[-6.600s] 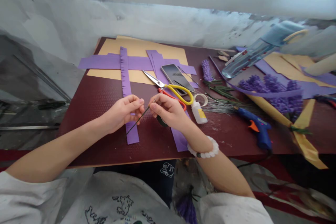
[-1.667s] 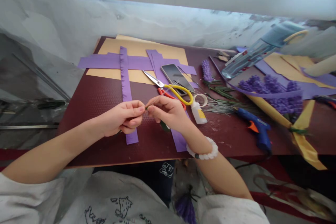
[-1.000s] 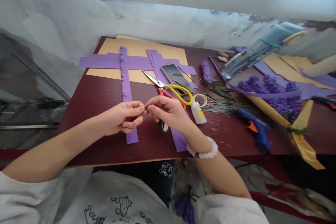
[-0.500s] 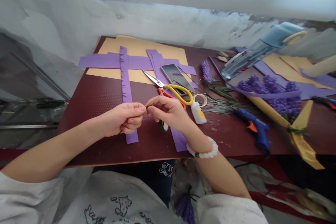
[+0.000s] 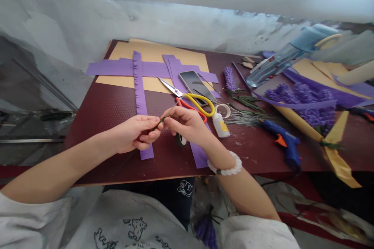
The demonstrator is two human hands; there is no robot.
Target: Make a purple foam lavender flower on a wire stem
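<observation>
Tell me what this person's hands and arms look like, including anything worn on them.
The left hand and right hand are bare, without gloves. The forearms are uncovered below loose, off-white sleeves. Around the right wrist is a bracelet of chunky white beads with one dark bead; none shows on the left.

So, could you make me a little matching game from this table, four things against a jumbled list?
1. Green stem
2. Glue gun
3. Scissors
4. Phone

A. Lying flat, screen up
B. Red-and-yellow-handled
C. Held in the left hand
D. Blue with an orange trigger

Pairs: 1-C, 2-D, 3-B, 4-A.
</observation>
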